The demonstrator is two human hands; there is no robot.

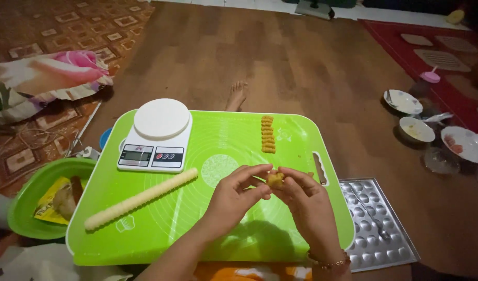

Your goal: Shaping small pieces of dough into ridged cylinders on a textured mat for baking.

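Note:
My left hand (233, 195) and my right hand (304, 200) meet above a bright green board (145, 229), pinching a small yellow dough piece (275, 180) between their fingertips. A row of several small shaped dough pieces (268, 134) lies at the board's far edge. A long ridged dough roll (140, 199) lies diagonally on the board's left part. A white kitchen scale (156, 136) stands at the far left corner of the board.
A metal mould tray (377, 224) with round hollows lies right of the board. A green bowl (25, 200) with a yellow packet sits at left. Several small dishes (416, 130) stand on the wooden floor at right. A bare foot (237, 95) shows beyond the board.

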